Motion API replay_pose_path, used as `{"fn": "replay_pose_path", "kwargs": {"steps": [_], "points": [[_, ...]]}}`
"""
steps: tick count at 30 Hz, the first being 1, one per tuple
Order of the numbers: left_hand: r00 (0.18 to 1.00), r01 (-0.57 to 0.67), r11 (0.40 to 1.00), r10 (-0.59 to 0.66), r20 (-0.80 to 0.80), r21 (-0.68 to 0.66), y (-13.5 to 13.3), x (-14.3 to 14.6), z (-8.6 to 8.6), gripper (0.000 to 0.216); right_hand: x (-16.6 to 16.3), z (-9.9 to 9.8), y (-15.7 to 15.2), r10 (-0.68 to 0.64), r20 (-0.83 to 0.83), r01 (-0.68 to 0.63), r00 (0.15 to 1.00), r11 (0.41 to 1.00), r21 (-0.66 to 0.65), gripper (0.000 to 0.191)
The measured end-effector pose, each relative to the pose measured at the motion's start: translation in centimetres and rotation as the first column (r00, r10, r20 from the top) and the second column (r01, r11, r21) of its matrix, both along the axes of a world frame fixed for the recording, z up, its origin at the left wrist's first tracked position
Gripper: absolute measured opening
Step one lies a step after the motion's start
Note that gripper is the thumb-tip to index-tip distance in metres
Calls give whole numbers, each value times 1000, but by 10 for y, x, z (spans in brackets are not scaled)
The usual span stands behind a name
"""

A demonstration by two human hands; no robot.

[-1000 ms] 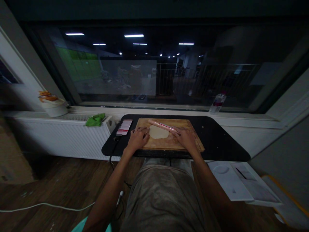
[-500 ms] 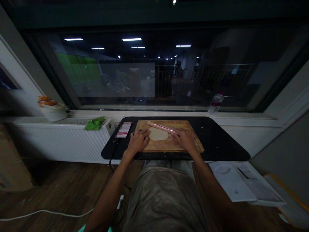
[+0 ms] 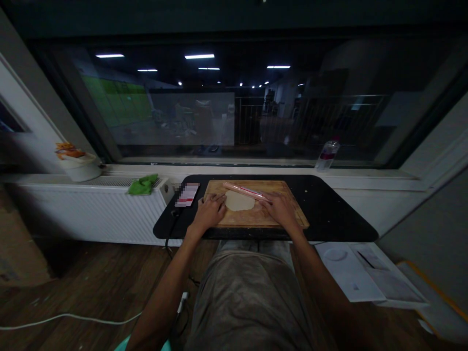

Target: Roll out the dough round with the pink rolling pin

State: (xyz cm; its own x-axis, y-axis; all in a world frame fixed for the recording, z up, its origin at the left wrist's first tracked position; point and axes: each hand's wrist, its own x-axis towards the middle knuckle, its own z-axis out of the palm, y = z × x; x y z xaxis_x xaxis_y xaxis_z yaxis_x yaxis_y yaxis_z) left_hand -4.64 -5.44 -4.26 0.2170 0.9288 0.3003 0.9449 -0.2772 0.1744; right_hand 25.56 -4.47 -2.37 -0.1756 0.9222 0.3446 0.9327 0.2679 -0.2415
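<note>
A wooden board [image 3: 285, 220] lies on a black table [image 3: 329, 209]. On it sits a flat pale round of dough [image 3: 239, 200], with a pinkish rolling pin [image 3: 246, 191] lying across its far edge. My left hand [image 3: 209, 211] rests flat on the board's left end, fingers stretched out beside the dough. My right hand [image 3: 278, 208] lies on the board right of the dough, fingers extended, fingertips near the rolling pin's right end. Neither hand grips anything.
A phone [image 3: 187, 194] lies on the table left of the board. A green cloth [image 3: 143, 185] and a white bowl [image 3: 79, 168] sit on the radiator ledge. A water bottle [image 3: 326, 155] stands on the sill. White papers [image 3: 365, 278] lie on the floor at right.
Both hands keep their places on the board beside the dough. The view only shifts slightly as my head moves.
</note>
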Motion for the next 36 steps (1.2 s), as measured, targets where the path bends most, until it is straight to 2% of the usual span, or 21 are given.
{"fn": "replay_pose_path", "kwargs": {"steps": [12,18,24,36], "points": [[999,24,999,-22,31,-47,0,-1,1,54,-1,4,-3,19,7,-19,1000,1000,6,46],[1000,8,998,-8,5,-64,2,2,5,56,-1,2,-1,-5,11,5,1000,1000,-10,47],[1000,-12,996,12,-7,-89,5,3,5,56,-1,0,0,34,-16,-34,999,999,-6,48],[999,2,994,2,35,-113,12,-1,3,56,-4,6,-5,-10,-3,10,1000,1000,-15,45]]}}
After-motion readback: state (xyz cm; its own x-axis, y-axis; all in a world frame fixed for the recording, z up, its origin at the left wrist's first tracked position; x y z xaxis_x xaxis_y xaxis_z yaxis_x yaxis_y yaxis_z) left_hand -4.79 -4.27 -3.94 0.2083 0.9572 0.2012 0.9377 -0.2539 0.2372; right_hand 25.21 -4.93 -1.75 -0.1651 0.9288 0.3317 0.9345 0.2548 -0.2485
